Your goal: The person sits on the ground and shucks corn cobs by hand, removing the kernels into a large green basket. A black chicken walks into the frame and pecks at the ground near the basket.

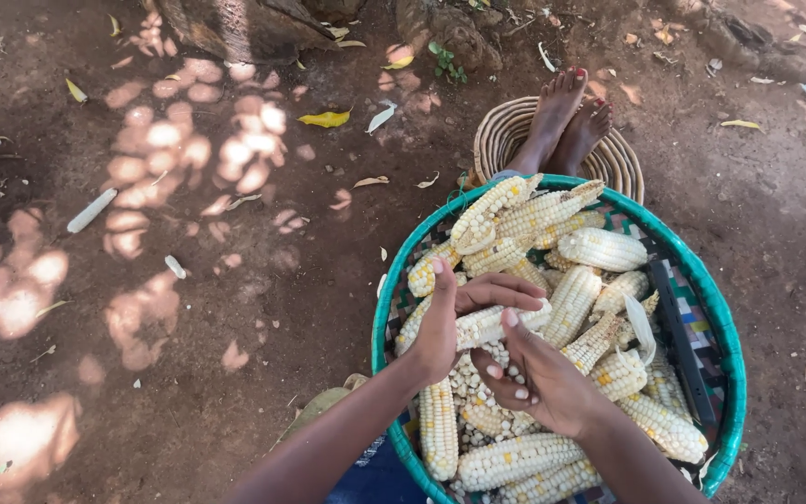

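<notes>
A pale maize cob [489, 324] lies across both of my hands above a round woven basket [718, 308] with a teal rim. My left hand [442, 322] wraps the cob's left part, thumb up. My right hand [538, 373] presses on the cob's right end with its thumb, fingers curled beneath. Several more cobs [552, 229] are piled in the basket, and loose kernels [466, 375] lie under my hands.
My bare feet [566, 117] rest on a round woven mat [507, 131] beyond the basket. Bare cobs [91, 210] and dry leaves [325, 119] lie on the brown dirt to the left. Tree roots [235, 28] stand at the top.
</notes>
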